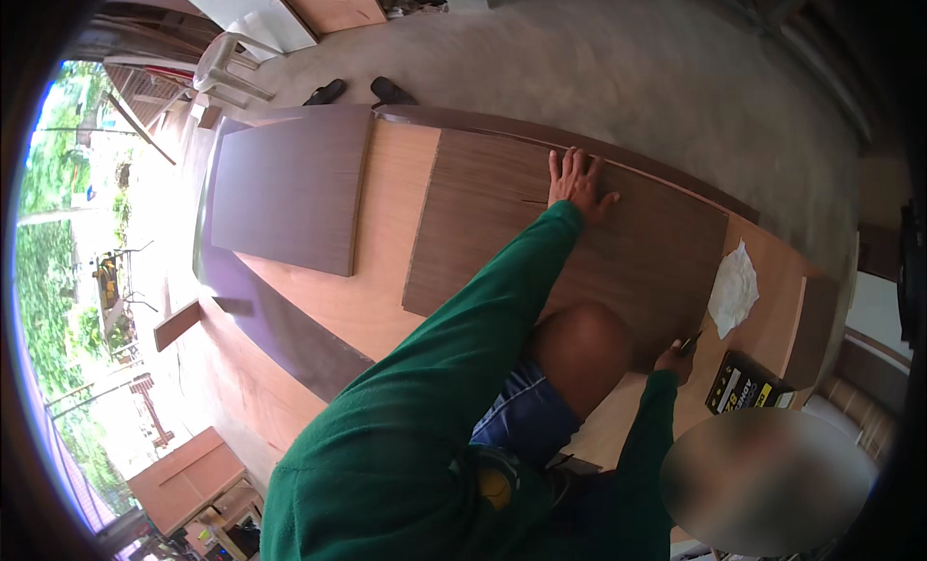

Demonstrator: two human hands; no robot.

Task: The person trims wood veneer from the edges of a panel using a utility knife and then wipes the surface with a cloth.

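Observation:
A dark brown wood-grain panel [483, 213] lies flat in front of me on a lighter plywood surface [398, 194]. My left hand [577, 182] rests on the panel near its far edge, palm down, fingers spread. At the panel's near right corner, my right hand [676, 360] is closed around a small dark tool [689, 345], whose exact kind is too small to tell. My bare knee [584, 347] is over the panel's near part, between my arms.
A second dark panel [294, 189] lies to the left. At right are a crumpled white sheet [734, 291] and a black container with yellow markings [742, 383]. Black slippers [391, 91] and a white plastic chair [227, 69] are on the concrete floor [599, 59] beyond.

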